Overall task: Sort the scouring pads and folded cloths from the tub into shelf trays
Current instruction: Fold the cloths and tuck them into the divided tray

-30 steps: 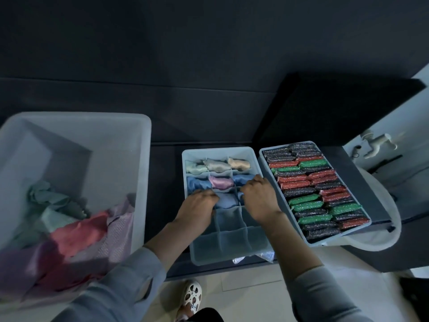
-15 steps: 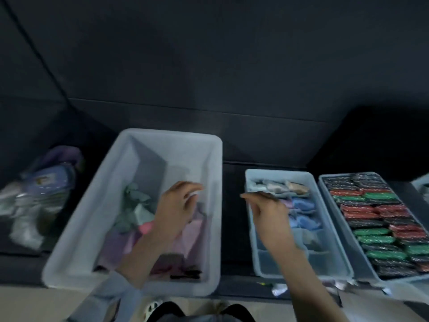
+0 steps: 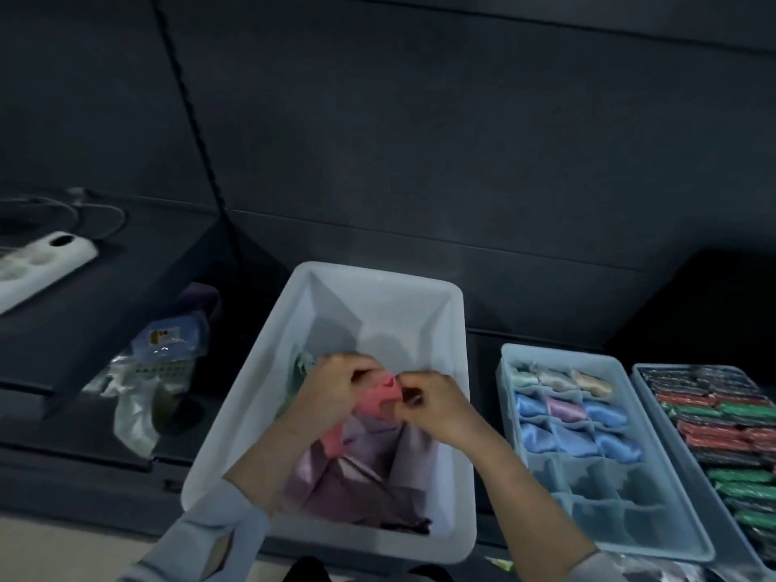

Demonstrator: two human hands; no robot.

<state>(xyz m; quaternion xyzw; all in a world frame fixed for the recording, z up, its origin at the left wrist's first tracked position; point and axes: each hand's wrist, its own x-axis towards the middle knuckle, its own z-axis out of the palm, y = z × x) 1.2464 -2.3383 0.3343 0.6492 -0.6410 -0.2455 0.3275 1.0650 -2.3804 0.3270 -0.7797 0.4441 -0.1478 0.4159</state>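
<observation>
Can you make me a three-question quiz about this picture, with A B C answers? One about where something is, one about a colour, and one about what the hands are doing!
1. Where is the tub?
A. left of the divided tray
B. right of it
C. on top of it

2. What colour is the cloth that both hands hold?
A. yellow
B. pink
C. black

3. What are the left hand and right hand doing?
A. resting flat
B. pointing
C. gripping the cloth

Answers: 1 A, the tray sits to the tub's right. 2 B, it shows pink between the hands. 3 C, fingers of both hands curl around it.
</observation>
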